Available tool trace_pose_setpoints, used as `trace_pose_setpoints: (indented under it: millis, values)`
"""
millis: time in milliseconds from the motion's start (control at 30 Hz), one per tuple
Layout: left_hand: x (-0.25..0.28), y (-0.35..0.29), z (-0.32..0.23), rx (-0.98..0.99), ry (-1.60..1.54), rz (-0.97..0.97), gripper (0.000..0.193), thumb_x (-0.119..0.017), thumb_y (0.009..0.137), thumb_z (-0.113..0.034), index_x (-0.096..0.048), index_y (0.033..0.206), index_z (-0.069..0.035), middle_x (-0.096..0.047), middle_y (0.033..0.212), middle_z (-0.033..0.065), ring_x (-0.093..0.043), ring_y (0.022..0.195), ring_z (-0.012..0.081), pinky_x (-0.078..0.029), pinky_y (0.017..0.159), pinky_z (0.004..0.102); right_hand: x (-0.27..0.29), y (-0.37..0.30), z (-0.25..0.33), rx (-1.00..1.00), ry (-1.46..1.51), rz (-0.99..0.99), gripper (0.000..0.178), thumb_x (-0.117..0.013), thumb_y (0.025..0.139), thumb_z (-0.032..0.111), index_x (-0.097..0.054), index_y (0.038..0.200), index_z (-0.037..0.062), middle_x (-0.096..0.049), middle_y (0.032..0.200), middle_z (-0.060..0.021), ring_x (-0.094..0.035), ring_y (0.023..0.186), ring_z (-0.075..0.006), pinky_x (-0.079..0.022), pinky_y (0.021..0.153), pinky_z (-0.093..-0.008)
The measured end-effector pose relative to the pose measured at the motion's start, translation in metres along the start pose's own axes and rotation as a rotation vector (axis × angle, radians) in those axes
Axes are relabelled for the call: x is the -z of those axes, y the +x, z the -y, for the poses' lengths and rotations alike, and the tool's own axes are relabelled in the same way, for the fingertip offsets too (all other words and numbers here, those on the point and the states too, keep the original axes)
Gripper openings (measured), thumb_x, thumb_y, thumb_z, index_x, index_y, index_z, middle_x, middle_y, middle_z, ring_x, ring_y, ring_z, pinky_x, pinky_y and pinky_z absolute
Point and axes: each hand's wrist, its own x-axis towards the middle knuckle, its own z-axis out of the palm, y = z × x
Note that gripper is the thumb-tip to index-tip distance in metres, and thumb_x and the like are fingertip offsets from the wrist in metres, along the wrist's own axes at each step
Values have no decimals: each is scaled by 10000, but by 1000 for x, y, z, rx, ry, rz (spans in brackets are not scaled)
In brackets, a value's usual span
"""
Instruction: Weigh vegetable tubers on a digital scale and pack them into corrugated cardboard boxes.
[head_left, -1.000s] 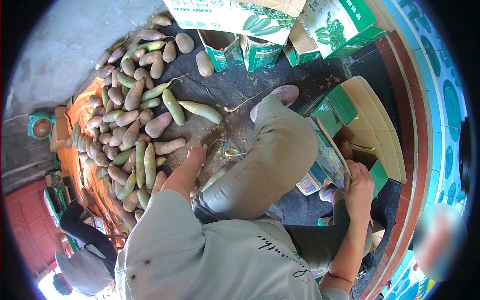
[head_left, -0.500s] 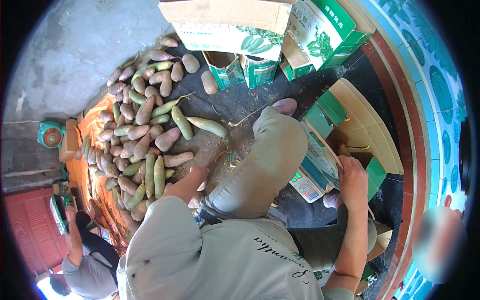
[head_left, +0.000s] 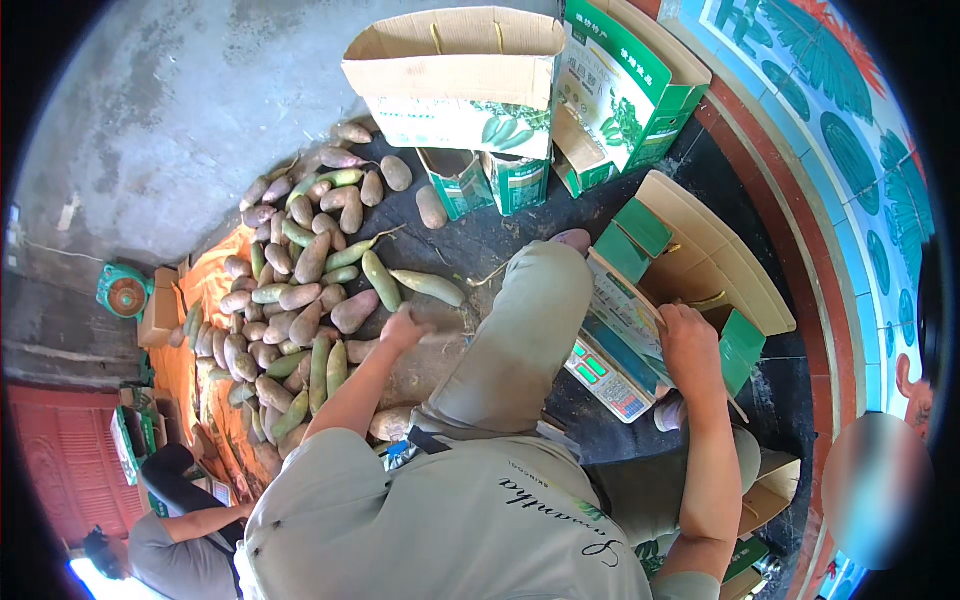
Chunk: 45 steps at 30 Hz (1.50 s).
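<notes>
My right hand [head_left: 690,345] is closed over the near wall of an open green-and-white cardboard box [head_left: 625,310]. That box stands on a scale [head_left: 605,380] with a lit green display. My left hand [head_left: 403,328] hovers at the right edge of a vegetable pile, its fingers apart and slightly blurred, with nothing visible in it. Around it lie brownish-pink oval roots [head_left: 354,312] and long green radishes [head_left: 381,280]. One pale green radish [head_left: 428,287] lies just beyond the hand. The inside of the box is partly hidden by its wall and my hand.
Several open cartons [head_left: 455,100] stand at the far side. The pile rests partly on an orange sheet [head_left: 200,300]. A green fan [head_left: 125,290] is at the left. Another person [head_left: 190,550] works at lower left. A tiled wall [head_left: 860,200] curves along the right.
My left hand has shifted slightly right and away from the pile's near edge. My right hand stays on the box wall. The other person's raised arm has come down. The view has shifted.
</notes>
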Motion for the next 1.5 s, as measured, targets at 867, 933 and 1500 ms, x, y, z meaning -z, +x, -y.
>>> trace_pose_setpoints:
  millis: [867, 933, 1500]
  values:
    - [-55, -121, -416, -807, -431, 437, 570, -731, 748, -297, -528, 1169, 30, -645, 886, 143, -636, 703, 180, -532, 648, 334, -12, -5, -8, 32, -69, 20, 22, -561, 807, 70, -557, 815, 50, -595, 770, -115, -619, 763, -290, -512, 650, -392]
    - [-57, -124, -409, -1039, -315, 109, 506, -697, 783, -255, -539, 1172, 27, -661, 949, 161, -647, 797, 182, -530, 713, 329, -9, -3, -5, 27, -73, 40, 18, -560, 808, 65, -556, 817, 50, -594, 771, -114, -619, 764, -289, -512, 651, -392]
    - [65, -30, -212, -708, -338, -393, 187, -620, 867, -178, -653, 964, -22, -688, 873, 113, -656, 796, 175, -501, 729, 298, -7, -2, -6, 13, -14, 61, 69, -574, 791, 53, -557, 858, 52, -578, 779, -117, -615, 799, -309, -520, 706, -394]
